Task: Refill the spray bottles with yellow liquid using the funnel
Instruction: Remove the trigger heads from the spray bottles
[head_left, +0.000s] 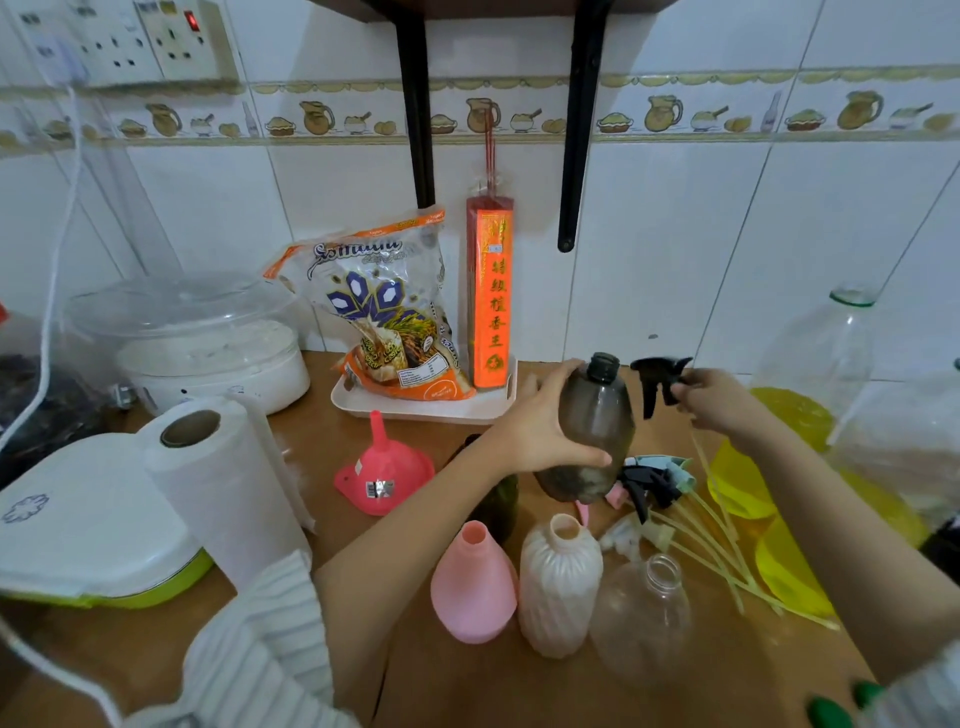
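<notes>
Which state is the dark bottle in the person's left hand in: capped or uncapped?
Uncapped. The dark bottle shows a bare threaded neck, while the right hand holds the black spray head apart from it.

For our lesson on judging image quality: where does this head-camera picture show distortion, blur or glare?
Head view: wide-angle lens bends the tile lines and shelf brackets near the edges; the black sprayer in the right hand is motion-blurred; the grey bottle in the left hand is sharper; soft glare on the wall tiles.
</notes>
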